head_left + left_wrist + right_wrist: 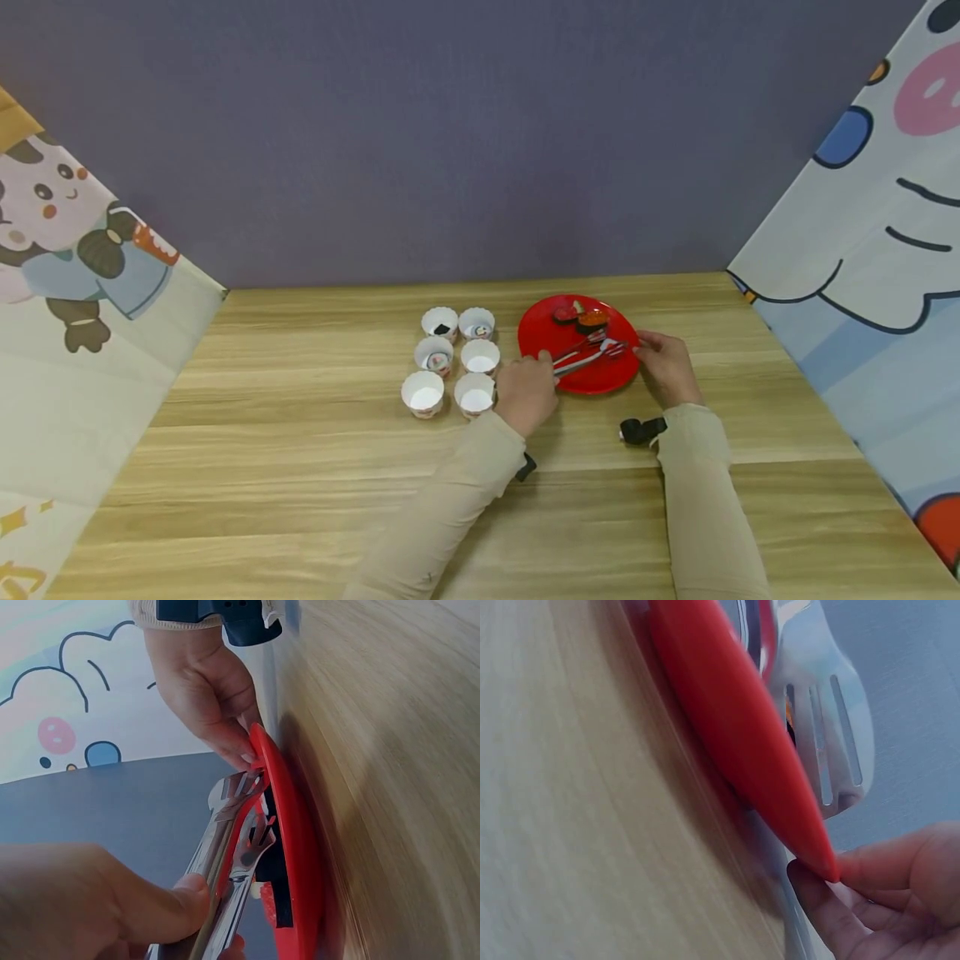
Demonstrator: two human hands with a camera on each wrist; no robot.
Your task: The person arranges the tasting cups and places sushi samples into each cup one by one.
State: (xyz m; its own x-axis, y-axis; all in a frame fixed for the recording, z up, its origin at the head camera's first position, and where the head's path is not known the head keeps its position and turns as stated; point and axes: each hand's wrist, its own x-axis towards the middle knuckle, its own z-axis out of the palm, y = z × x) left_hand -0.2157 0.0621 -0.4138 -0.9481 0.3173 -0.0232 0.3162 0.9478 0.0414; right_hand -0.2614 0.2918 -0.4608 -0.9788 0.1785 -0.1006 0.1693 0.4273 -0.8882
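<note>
Over a red plate [536, 337], my left hand [527, 390] grips a pair of metal tongs [579, 362]. The slotted ends of the tongs lie above the plate's right half, close to its rim. My right hand [667, 367] pinches that right rim between thumb and fingers; the right wrist view shows the fingertips [814, 892] at the edge. Toy sushi sits toward the back of the plate: an orange-topped piece [592, 320] and a red-topped piece [567, 313]. Whether anything is caught between the tongs' ends, I cannot tell.
Several white paper cups stand in two columns left of the plate. A cup [439, 322] holds something dark, and two others, the back right cup [476, 323] and middle left cup [434, 357], contain sushi rolls. A grey wall [480, 150] rises behind the wooden table [300, 483].
</note>
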